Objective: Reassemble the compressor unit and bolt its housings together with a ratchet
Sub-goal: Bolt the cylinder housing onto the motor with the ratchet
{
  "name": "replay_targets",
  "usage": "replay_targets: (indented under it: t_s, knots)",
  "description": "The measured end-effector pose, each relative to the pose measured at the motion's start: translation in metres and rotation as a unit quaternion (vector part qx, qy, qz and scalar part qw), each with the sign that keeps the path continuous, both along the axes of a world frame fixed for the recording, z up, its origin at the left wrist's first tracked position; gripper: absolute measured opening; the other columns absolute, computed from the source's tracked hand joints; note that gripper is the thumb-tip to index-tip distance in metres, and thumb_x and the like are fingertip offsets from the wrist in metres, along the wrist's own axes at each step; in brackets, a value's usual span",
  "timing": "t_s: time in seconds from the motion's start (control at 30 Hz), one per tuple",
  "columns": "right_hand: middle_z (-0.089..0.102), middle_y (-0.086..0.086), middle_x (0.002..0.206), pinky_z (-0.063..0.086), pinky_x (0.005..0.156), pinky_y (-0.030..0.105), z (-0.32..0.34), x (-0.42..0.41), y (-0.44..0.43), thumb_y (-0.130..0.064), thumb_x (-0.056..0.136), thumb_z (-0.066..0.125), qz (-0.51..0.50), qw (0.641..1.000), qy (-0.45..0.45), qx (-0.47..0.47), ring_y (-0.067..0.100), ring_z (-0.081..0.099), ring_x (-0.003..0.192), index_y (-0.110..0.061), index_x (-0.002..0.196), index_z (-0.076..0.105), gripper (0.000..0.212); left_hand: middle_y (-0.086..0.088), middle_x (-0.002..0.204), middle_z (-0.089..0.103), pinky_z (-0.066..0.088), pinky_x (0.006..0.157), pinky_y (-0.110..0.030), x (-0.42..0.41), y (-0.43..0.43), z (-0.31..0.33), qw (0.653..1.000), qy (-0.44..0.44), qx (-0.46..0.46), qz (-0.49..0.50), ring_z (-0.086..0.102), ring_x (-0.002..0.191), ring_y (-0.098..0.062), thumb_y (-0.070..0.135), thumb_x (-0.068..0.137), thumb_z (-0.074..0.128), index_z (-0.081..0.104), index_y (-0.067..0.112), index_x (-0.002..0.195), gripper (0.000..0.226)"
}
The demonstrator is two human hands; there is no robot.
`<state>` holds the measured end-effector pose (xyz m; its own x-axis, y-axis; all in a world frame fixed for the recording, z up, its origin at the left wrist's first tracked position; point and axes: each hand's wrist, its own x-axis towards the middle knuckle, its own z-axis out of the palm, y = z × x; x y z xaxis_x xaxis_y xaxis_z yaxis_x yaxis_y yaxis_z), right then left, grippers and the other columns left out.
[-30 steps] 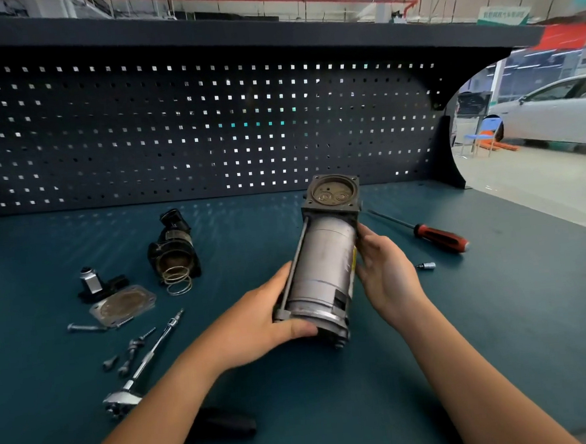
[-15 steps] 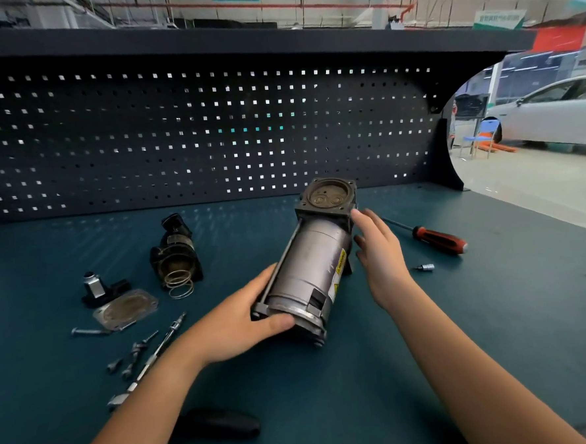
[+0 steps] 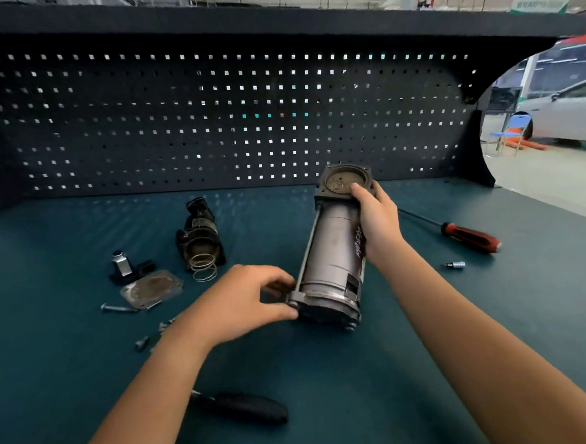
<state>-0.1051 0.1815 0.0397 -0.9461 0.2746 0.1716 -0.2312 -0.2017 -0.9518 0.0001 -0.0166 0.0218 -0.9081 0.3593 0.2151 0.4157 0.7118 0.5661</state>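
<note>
Cylinder (image 3: 331, 253) of grey metal, left hand (image 3: 241, 304) pinching its flange (image 3: 324, 300), right hand (image 3: 377, 220) gripping square head (image 3: 334, 185)

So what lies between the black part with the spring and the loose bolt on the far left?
A flat metal plate lies on the mat between the black part and the bolt, nearer the bolt; the head view shows it.

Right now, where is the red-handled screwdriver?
Head view: the red-handled screwdriver lies right of the right hand, just behind a small silver bit on the mat.
</note>
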Motion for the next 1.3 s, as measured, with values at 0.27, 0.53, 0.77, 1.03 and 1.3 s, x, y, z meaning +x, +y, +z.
replay_targets:
  t_s: [0.27,0.53,0.77,1.03,1.3]
  knots:
    - [0.053,0.007,0.135,0.039,0.106,0.044,0.000,-0.013,0.002,-0.024,0.090,0.058,0.014,1.000,-0.006,-0.011,0.024,0.051,0.122,-0.015,0.141,0.042,0.054,0.012,0.096,0.071,0.045,0.081,-0.013,0.007,0.010,-0.002,0.996,0.089,-0.028,0.009,0.060,0.090,0.006,0.036,0.079,0.071,0.070,0.022,0.105,0.029]
    - [0.069,0.001,0.099,0.053,0.069,0.025,0.009,-0.025,0.009,-0.016,0.092,0.055,0.108,0.993,-0.021,-0.040,0.012,0.067,0.082,-0.019,0.108,0.063,0.018,0.011,0.103,0.068,0.045,0.087,-0.030,0.008,0.031,-0.016,0.987,0.150,-0.054,0.027,0.061,0.094,-0.009,0.035,0.088,0.059,0.065,0.026,0.110,0.025]
    - [0.058,0.009,0.126,0.048,0.091,0.033,0.020,-0.032,0.016,-0.023,0.092,0.056,0.133,0.988,-0.079,0.000,0.021,0.059,0.103,-0.012,0.137,0.044,0.048,0.009,0.131,0.052,0.038,0.098,-0.021,0.001,0.045,-0.038,0.999,0.049,0.004,0.015,0.050,0.117,-0.007,0.037,0.087,0.062,0.048,0.022,0.134,0.052]
    - [0.038,-0.002,0.146,0.032,0.097,0.023,0.004,-0.005,0.009,-0.044,0.086,0.062,0.041,0.965,0.003,0.258,0.016,0.043,0.128,-0.022,0.145,0.026,0.073,0.008,0.137,0.041,0.036,0.101,-0.028,-0.010,0.042,-0.043,0.996,0.030,-0.089,0.000,0.043,0.123,-0.013,0.032,0.090,0.056,0.055,0.023,0.128,0.039]
    - [0.031,0.002,0.151,0.031,0.110,0.037,-0.016,0.038,0.040,-0.054,0.065,0.073,0.126,0.946,-0.086,0.286,0.020,0.035,0.135,-0.028,0.150,0.006,0.111,0.000,0.127,0.049,0.040,0.095,-0.034,-0.017,0.041,-0.042,0.996,0.008,-0.052,0.075,0.048,0.117,-0.020,0.032,0.091,0.055,0.047,0.016,0.122,0.036]
